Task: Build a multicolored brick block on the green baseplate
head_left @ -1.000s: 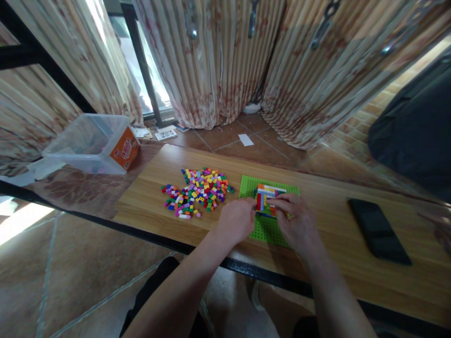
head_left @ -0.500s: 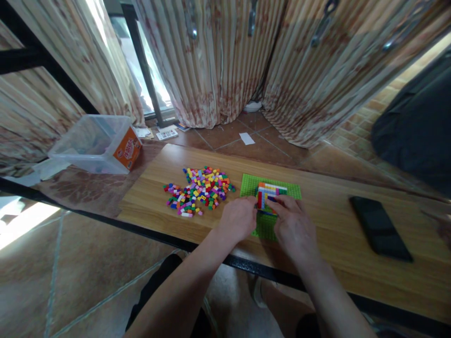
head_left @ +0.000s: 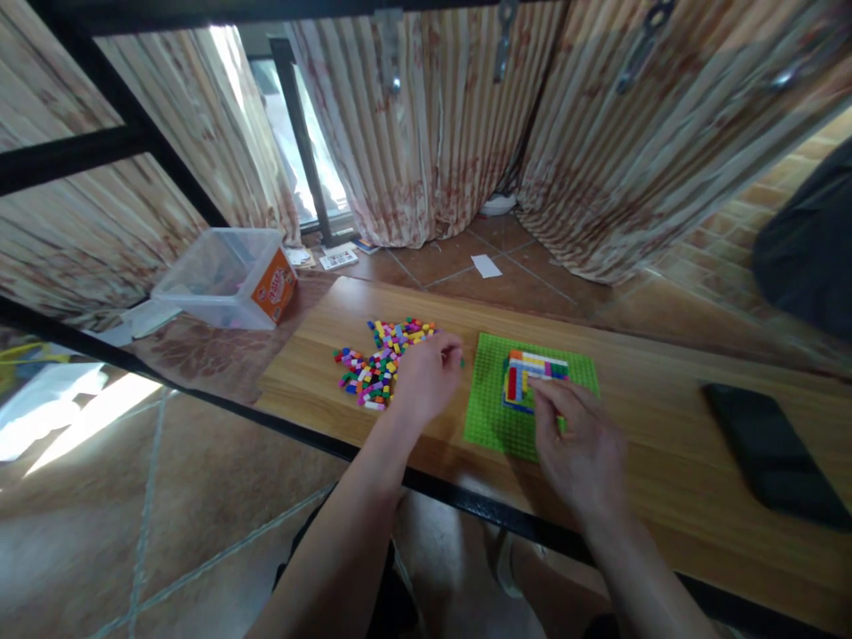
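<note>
Left hand (head_left: 426, 377) is over the near right side of a loose pile of small multicoloured plastic bricks (head_left: 381, 362), hiding part of it. Left grip: fingers curled in, can't tell if anything is pinched. One small green brick (head_left: 462, 362) shows just beside the fingers.

Right hand (head_left: 578, 435) is above the right part of a square, bright green studded baseplate (head_left: 489, 428), fingertips at the multicoloured brick build (head_left: 523, 380). Right grip: fingers bent, thumb near the index; the hand blocks the view, so can't tell if it has a brick or is just touching.

Build sits on the baseplate, around its middle, right side partly covered by the hand. Visible: red block at left, light blue and yellow next to it, orange and white along the far side, dark blue at the near edge.

Baseplate lies flat on the brown wood-grain desk (head_left: 306, 359), right of the pile, gap between them. Black flat phone (head_left: 776, 453) is farther right on the desk, well apart from the baseplate. Clear plastic tub (head_left: 200, 297) with an orange label (head_left: 274, 286) stands beyond the desk's left end.
</note>
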Tool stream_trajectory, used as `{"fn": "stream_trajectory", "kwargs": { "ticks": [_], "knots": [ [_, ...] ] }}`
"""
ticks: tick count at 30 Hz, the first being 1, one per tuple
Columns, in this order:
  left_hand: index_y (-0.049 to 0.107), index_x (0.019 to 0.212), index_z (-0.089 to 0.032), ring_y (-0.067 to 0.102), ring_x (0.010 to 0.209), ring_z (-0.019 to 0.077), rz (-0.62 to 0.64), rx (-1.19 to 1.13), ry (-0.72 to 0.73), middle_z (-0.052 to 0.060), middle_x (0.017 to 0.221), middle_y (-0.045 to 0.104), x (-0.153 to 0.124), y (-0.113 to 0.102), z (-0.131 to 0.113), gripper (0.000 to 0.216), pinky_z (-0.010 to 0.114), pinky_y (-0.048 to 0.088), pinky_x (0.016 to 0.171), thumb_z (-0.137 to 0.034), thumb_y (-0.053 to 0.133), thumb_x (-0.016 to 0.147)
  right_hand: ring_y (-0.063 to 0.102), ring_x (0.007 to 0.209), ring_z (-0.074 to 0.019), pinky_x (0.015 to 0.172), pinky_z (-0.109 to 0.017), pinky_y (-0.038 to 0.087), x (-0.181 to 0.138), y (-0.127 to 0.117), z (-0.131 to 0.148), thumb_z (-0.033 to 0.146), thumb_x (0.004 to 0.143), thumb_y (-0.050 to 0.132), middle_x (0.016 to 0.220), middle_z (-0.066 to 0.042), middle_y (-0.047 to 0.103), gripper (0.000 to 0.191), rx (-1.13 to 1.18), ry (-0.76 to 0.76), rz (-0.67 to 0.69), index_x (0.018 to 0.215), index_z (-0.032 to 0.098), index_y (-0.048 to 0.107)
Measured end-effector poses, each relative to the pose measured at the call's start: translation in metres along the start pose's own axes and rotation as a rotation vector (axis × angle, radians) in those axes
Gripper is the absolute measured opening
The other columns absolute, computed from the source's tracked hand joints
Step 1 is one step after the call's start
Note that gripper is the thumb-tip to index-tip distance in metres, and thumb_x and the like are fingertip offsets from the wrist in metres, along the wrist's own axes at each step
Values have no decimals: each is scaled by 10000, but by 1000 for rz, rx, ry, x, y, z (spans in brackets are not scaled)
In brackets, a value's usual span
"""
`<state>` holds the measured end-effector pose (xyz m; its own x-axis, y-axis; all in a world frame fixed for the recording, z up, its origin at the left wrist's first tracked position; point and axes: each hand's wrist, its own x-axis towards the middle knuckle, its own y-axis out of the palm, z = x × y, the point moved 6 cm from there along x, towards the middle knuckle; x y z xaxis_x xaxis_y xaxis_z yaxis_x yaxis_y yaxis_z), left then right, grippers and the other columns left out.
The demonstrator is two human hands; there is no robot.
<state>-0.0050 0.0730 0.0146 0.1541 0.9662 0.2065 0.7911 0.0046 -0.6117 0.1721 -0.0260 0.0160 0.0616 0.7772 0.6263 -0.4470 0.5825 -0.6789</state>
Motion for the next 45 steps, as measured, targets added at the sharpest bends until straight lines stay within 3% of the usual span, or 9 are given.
{"fn": "stream_trajectory", "kwargs": {
  "ticks": [4, 7, 15, 22, 26, 33, 38, 45],
  "knots": [
    [721, 822, -167, 633, 707, 143, -253, -318, -115, 23, 759, 715, 8, -36, 26, 129, 231, 473, 654, -180, 594, 804, 677, 887, -193, 837, -330, 534, -3, 20, 28, 182, 944, 506, 947, -79, 726, 213, 133, -28, 99, 1000, 179, 712],
    [708, 802, -154, 588, 609, 115, -334, -509, -209, -1, 677, 679, 7, -48, 38, 110, 206, 433, 574, -195, 609, 775, 667, 860, -194, 798, -322, 529, -7, 41, 42, 173, 946, 484, 914, -76, 718, 227, 166, -29, 203, 981, 179, 708],
    [712, 790, -156, 593, 605, 109, -284, -635, -208, 3, 674, 685, 1, -48, 36, 101, 209, 452, 584, -191, 624, 755, 647, 874, -235, 842, -361, 501, 1, 87, 46, 205, 935, 506, 948, -114, 699, 223, 55, 109, 400, 1003, 126, 703],
    [720, 802, -154, 608, 631, 115, -278, -638, -236, 12, 698, 695, -3, -57, 42, 112, 215, 471, 593, -200, 629, 756, 646, 909, -224, 798, -331, 474, 17, 104, 54, 324, 959, 509, 988, -82, 681, 256, -83, 259, 491, 1003, 191, 724],
    [717, 790, -155, 613, 639, 115, -287, -641, -242, 6, 686, 686, -3, -61, 43, 103, 217, 486, 606, -197, 629, 755, 646, 870, -214, 728, -321, 466, 18, 108, 54, 328, 942, 535, 954, -71, 674, 233, -111, 256, 465, 966, 218, 738],
    [716, 801, -154, 622, 634, 116, -280, -659, -272, 8, 685, 690, -2, -60, 42, 101, 221, 503, 605, -202, 640, 753, 650, 818, -209, 751, -339, 479, 15, 103, 53, 229, 915, 515, 898, -77, 709, 204, 72, 208, 401, 891, 193, 715],
    [718, 810, -151, 626, 645, 121, -273, -646, -254, 15, 700, 695, -1, -56, 40, 106, 222, 494, 607, -211, 644, 762, 674, 807, -202, 767, -351, 512, 18, 76, 46, 244, 887, 527, 905, -67, 737, 200, 311, 250, 336, 909, 191, 718],
    [723, 826, -150, 617, 631, 118, -242, -625, -244, 13, 707, 700, -1, -49, 29, 115, 228, 495, 623, -207, 646, 763, 711, 875, -223, 816, -397, 561, 21, 23, -15, 349, 849, 627, 989, -63, 761, 217, 398, 423, 141, 977, 217, 742]
  ]
}}
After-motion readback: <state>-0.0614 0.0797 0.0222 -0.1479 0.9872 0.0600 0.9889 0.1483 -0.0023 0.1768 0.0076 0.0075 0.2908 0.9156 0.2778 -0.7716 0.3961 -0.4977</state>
